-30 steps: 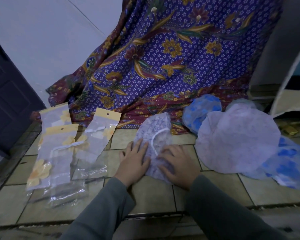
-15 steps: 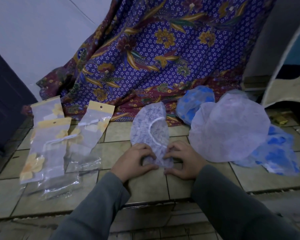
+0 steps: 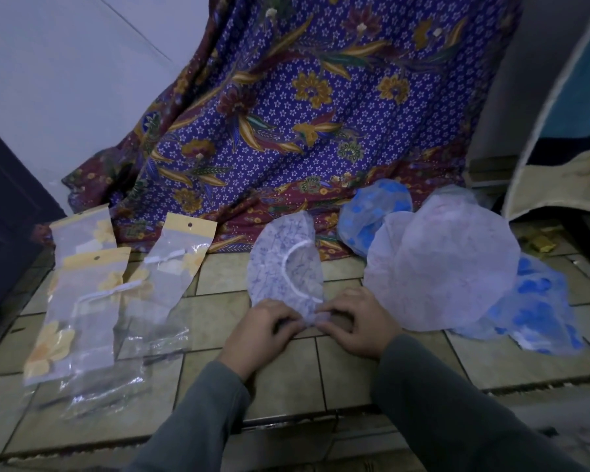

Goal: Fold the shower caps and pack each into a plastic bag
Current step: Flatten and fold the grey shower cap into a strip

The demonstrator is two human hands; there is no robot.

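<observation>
A folded clear shower cap (image 3: pixel 285 264) with a fine blue print and a white elastic band lies lengthwise on the tiled floor (image 3: pixel 286 376). My left hand (image 3: pixel 261 330) and my right hand (image 3: pixel 356 321) both pinch its near end, fingers curled under the edge. Several clear plastic bags with yellow header cards (image 3: pixel 181 264) lie to the left; some hold folded caps. A large pale cap (image 3: pixel 447 270) is spread out to the right, with blue-dotted caps (image 3: pixel 372 216) behind and beside it.
A purple floral cloth (image 3: pixel 304 124) drapes down the back and onto the floor. A dark door (image 3: pixel 4 216) stands at the left and a beige-edged mat (image 3: pixel 559 172) at the right. A step edge runs along the near side.
My hands slid from pressing flat on the middle of the cap to its near end, and the fingers curled to pinch the edge. The view shifted slightly upward.
</observation>
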